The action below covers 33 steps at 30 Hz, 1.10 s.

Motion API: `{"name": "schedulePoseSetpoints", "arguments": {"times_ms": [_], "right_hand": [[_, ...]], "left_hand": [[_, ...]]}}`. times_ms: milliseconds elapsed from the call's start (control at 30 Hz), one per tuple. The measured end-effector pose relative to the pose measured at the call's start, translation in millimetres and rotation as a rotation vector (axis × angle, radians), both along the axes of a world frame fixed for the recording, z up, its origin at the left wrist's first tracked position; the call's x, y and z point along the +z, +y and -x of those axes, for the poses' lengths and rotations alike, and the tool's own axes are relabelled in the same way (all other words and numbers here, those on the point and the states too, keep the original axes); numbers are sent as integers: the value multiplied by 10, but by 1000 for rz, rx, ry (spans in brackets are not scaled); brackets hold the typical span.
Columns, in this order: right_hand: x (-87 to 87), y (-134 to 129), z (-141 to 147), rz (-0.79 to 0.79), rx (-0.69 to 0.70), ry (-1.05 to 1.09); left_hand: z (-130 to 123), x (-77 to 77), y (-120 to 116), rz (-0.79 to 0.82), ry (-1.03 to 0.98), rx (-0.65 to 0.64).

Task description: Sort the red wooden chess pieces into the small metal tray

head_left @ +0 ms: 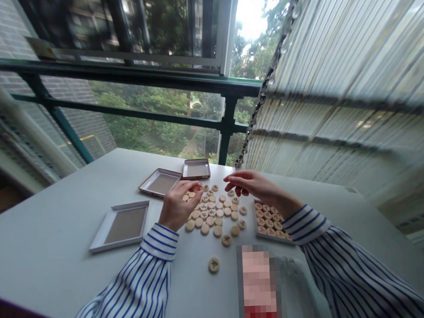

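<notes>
Between the thumb and fingers of my left hand (pixel 180 205) is a round wooden Chinese chess piece (pixel 198 187) with a red character facing up. My right hand (pixel 248 183) hangs above the table to the right, fingers loosely bent and apart, with nothing seen in them. Below and between both hands lie many loose Chinese chess pieces (pixel 210 221), some blank side up, some with dark characters. A shallow box (pixel 268 236) under my right wrist holds rows of red-character pieces; my forearm hides part of it. One dark-character piece (pixel 214 265) lies apart, nearer to me.
On the white table (pixel 60 222) stand a shallow white tray (pixel 96 248) at left and two brown-edged trays behind, one large (pixel 160 182) and one small (pixel 196 169). Clear plastic (pixel 298 286) and a pixelated patch are at front right. Windows, a green railing and a string curtain border the table.
</notes>
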State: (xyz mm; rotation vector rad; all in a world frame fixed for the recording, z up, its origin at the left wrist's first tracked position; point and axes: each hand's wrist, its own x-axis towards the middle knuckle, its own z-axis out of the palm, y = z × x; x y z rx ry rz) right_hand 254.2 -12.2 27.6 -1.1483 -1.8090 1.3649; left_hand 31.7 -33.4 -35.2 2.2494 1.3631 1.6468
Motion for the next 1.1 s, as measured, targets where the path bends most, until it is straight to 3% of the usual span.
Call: {"name": "schedulePoseSetpoints", "arguments": {"times_ms": [300,733,1100], "right_hand": [[54,-159,-202,2,-75,64],[-75,-458,-618,-37,-213,164],[-137,-587,-965,-117,-265,115]], "left_hand": [[-162,43,-110,62,4,-80],[-634,169,-198,117,38,-281],[-1060,258,-102,383,-64,-491]]}}
